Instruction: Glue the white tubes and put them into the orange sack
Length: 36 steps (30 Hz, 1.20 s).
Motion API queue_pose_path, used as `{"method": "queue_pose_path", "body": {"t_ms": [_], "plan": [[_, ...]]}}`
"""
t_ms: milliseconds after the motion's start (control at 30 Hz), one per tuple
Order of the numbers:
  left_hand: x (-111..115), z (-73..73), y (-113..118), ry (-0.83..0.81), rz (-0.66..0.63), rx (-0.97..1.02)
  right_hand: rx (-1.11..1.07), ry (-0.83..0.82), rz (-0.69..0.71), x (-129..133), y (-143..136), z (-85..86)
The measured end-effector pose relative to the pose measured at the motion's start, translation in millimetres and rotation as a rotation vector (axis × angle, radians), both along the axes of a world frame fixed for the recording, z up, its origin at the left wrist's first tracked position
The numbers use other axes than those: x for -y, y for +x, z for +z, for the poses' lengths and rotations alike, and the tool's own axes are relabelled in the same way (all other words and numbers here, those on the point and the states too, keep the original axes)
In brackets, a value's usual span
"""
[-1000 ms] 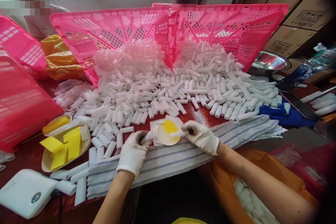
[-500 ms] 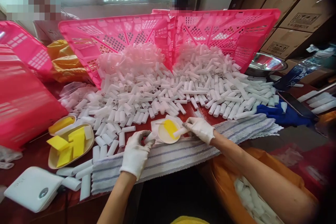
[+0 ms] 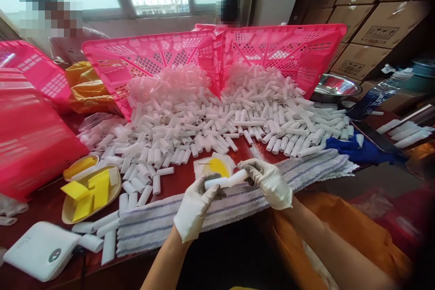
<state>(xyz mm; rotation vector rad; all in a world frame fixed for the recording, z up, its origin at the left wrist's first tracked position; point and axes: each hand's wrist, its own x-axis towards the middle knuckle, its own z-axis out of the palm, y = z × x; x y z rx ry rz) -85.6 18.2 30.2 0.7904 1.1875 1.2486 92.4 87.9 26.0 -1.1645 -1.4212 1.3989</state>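
A reddish desk (image 3: 176,182) spreads out in front of you, with a striped towel (image 3: 149,229) along its near edge. Above that towel, your left hand (image 3: 193,208) has its fingers pinched round a white tube (image 3: 216,183), and your right hand (image 3: 272,183) grips a second tube (image 3: 238,177); their near ends seem to meet. With so small a hold, smooth gloves could let either tube twist or slip. Your knuckles sit near the small dish (image 3: 206,169) just beyond the towel, so a careless nudge might tip it. The heap (image 3: 204,120) beyond the towel is loose; a bump could roll tubes down.

Count: two held tubes, one towel, one small dish, one bottle (image 3: 374,99) and one metal bowl (image 3: 336,85) beyond the towel's right end, one white device (image 3: 41,249) left of it. The heap's tubes are too many to count.
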Motion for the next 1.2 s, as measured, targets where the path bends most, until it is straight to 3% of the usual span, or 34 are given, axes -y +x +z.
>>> {"method": "queue_pose_path", "body": {"t_ms": [200,533,967,1067,1200], "plan": [[5.3,-6.0,7.2,0.002,-0.127,-0.255,0.059,0.074,-0.095,-0.3,10.5,-1.2],[3.8,-3.8,13.7,-0.032,-0.136,-0.193,0.046,0.109,-0.116,1.2,23.1,-9.5],[4.6,-5.9,18.7,-0.027,-0.103,-0.232,0.105,0.167,-0.134,7.1,19.3,-10.5],[6.5,-0.6,22.3,-0.016,-0.133,-0.328,0.204,0.426,-0.024,20.7,18.7,-7.0],[11.0,-2.5,33.5,-0.105,-0.273,-0.293,0.586,1.061,0.055,37.5,20.8,-3.7]]}}
